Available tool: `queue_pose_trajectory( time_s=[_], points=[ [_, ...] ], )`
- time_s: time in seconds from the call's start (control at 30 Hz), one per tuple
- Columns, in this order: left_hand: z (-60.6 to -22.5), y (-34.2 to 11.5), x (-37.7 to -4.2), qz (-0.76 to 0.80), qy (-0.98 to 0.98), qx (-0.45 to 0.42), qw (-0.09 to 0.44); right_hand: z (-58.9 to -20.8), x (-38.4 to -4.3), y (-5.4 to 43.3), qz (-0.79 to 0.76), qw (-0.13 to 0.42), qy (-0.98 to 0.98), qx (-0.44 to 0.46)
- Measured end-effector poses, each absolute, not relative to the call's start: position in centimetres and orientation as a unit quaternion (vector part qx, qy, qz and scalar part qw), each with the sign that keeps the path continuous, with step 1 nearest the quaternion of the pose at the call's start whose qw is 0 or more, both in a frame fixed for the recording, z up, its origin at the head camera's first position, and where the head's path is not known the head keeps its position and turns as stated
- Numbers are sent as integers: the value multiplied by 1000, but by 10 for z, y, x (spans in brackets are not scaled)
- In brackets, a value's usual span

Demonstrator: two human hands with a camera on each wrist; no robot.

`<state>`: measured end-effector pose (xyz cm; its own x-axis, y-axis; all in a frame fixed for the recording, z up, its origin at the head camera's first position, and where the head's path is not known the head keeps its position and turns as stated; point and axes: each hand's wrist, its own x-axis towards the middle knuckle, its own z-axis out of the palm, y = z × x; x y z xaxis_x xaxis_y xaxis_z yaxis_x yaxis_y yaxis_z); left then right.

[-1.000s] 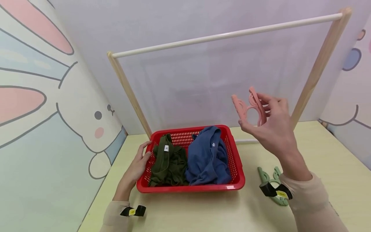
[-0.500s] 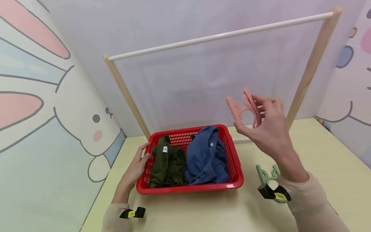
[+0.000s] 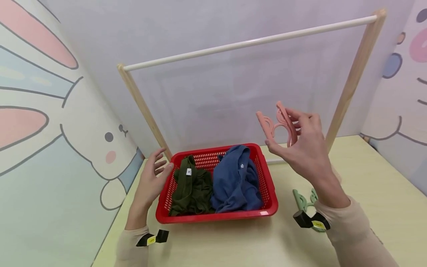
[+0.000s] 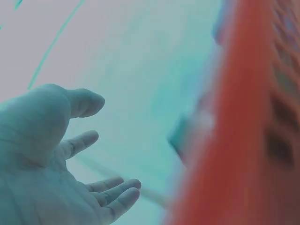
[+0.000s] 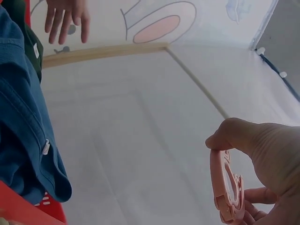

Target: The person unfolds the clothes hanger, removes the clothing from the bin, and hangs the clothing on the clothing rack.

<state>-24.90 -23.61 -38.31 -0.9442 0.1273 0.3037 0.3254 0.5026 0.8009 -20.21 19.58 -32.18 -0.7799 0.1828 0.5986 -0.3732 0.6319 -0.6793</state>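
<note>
My right hand [image 3: 305, 148] holds a pink folding clothes hanger [image 3: 267, 124] up in the air, right of the basket, pinched between thumb and fingers. In the right wrist view the thumb presses on one end of the pink hanger [image 5: 220, 180]. My left hand [image 3: 151, 181] is raised beside the left rim of the red basket [image 3: 217, 217], fingers spread and holding nothing. From the left wrist view, the left hand [image 4: 51, 159] looks apart from the rim. Inside the basket lie a dark green garment [image 3: 191, 189] and a blue garment [image 3: 235, 181].
A green folding hanger [image 3: 300, 200] lies on the table [image 3: 233, 244], partly hidden by my right wrist. Behind the basket stands a rack with a white rod [image 3: 250, 43] and wooden posts [image 3: 355, 81]. Walls with cartoon drawings [image 3: 90, 141] close in the sides.
My left hand has let go of the basket's left rim and lifted up and slightly left. The right hand still holds the pink hanger at about the same height; the view has shifted slightly.
</note>
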Motion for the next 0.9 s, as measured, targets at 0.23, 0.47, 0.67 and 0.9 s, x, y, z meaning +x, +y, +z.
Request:
queue_pose_trajectory(
  time_s=[0.23, 0.47, 0.67, 0.9],
  points=[
    [-356, -198, -242, -488, -837, -200, 144, -323, -205, 190, 427, 340, -835, 71],
    [-334, -156, -244, -525, -797, -260, 149, -326, -205, 184, 425, 353, -829, 86],
    [-325, -124, -245, -542, -773, -295, 146, -329, -206, 178, 427, 362, -823, 95],
    [-323, -100, -241, -561, -755, -309, 141, -330, -205, 170, 425, 373, -817, 114]
  ],
)
